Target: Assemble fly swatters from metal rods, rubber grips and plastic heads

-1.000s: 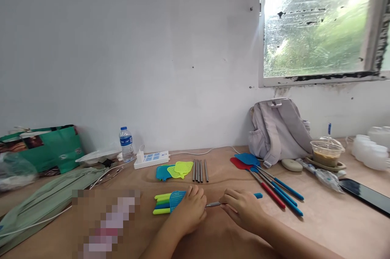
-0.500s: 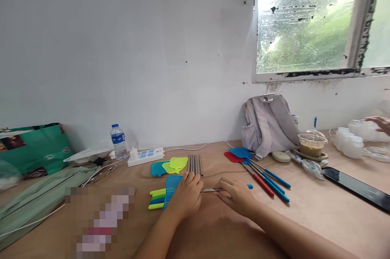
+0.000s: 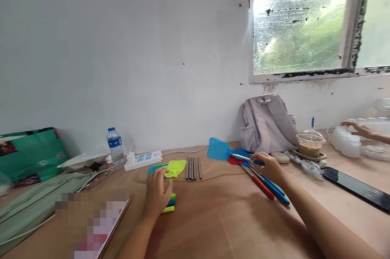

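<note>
My right hand is closed around the blue handle of a fly swatter. Its blue mesh head is raised over a pile of finished swatters with red and blue handles. Fingers slightly apart, my left hand reaches to the loose mesh heads, a yellow-green one and a blue one partly beneath it. Several loose handles, yellow-green and blue, are half hidden under that hand. To the right of the heads lie several thin metal tubes.
At the back are a white power strip, a water bottle and a grey backpack. On the right are a drink cup, a black phone-like slab and white bottles, with another person's hand over them.
My right hand has carried the assembled blue swatter rightward to the pile. My left hand has let go of it and moved left to the loose heads. The other person's hand has moved left.
</note>
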{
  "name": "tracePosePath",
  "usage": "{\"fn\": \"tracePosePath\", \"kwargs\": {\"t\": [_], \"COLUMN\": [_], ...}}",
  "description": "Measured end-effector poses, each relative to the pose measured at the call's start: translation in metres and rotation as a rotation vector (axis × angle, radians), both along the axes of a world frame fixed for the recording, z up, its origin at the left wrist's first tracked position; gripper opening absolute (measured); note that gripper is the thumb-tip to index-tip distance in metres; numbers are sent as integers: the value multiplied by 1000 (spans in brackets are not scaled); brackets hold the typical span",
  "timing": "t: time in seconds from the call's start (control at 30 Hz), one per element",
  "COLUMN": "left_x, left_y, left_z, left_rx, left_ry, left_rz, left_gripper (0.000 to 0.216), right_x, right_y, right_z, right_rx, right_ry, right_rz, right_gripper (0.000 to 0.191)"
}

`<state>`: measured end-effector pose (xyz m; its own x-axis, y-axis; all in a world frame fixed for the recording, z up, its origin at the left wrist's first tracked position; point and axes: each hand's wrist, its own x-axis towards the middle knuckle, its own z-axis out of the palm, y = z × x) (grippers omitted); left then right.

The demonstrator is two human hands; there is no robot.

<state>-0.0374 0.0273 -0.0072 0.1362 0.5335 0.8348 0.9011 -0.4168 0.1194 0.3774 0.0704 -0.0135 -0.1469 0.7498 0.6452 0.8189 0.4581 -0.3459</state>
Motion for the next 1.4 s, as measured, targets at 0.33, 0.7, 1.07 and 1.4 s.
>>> {"fn": "tracePosePath", "kwargs": {"t": [0.33,0.7,1.07,1.4], "left_x": [-9,-3,-11,-17], "left_y": [7,5,0,-19], "left_z": [-9,-14,6,30], "left_rx": [-506,-689,-614,-886], "left_ry": [3,-51,30,171], "left_rz": [222,59,122,-126], "left_gripper": [13,28,26,18], "right_x": [38,-118,-208,-176], "right_y": [8,-21,13,29], "right_z": [-24,-30,-36,-44], "right_rx": [-330,-173,-275,-340], "right_ry": [-120,-261,-272,-218], "right_rz": [-383,210,139,59], "right_gripper": [28,29,23,13]}}
